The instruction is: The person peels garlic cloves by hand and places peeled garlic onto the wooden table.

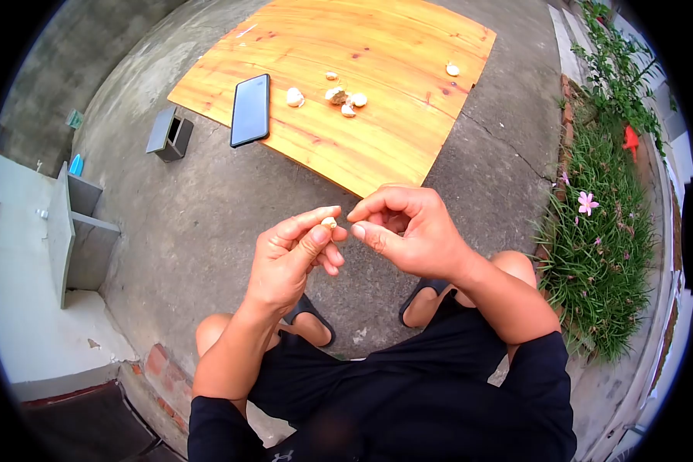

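Between the thumb and fingers of my left hand (291, 250) is a small pale garlic clove (329, 222), held in front of my knees, just short of the table edge. My right hand (408, 229) is close beside it, thumb and forefinger curled near each other in a pinch. Whether a scrap of skin sits in that pinch is too small to make out. On the wooden table (393, 142) lies a broken garlic bulb (336, 95) with loose cloves (359, 99) against it. Another garlic piece (295, 97) rests to its left, and one more clove (453, 70) lies far right.
A phone (250, 110) lies at the table's left edge. Left of the table a grey hollow block (171, 135) stands on the concrete floor. A planted bed with a pink flower (587, 203) runs along the right. My feet in dark slippers (311, 317) are below my hands.
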The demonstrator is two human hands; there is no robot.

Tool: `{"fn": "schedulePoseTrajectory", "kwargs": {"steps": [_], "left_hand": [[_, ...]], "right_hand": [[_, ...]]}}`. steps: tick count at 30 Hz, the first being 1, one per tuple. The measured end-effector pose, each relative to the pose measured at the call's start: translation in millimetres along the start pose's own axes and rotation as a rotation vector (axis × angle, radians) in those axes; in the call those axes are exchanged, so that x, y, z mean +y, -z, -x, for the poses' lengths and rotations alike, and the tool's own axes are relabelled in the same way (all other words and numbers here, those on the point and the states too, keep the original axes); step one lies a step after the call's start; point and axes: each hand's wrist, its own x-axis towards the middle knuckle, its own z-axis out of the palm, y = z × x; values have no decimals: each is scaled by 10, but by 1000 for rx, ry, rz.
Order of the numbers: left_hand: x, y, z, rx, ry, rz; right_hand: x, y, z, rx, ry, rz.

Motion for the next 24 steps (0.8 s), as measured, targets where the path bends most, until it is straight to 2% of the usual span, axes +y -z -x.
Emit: {"fn": "schedulePoseTrajectory", "kwargs": {"steps": [3, 6, 9, 12, 18, 24], "left_hand": [[-47, -7, -32, -3, -108, -93], [-80, -7, -43, -9, -210, -219], [-95, -32, -60, -5, -304, -306], [-90, -43, -79, 2, -375, -389], [-101, -55, -104, -13, -417, -466], [-95, -108, -108, -17, -451, -517]], "right_hand": [[83, -55, -2, 4, -9, -87], [18, -51, 27, -50, -133, -172], [-31, -57, 12, -67, -129, -229], [-70, -71, 24, -23, -158, -168], [-113, -93, 13, 46, -69, -9], [-26, -86, 37, 113, 96, 266]]}}
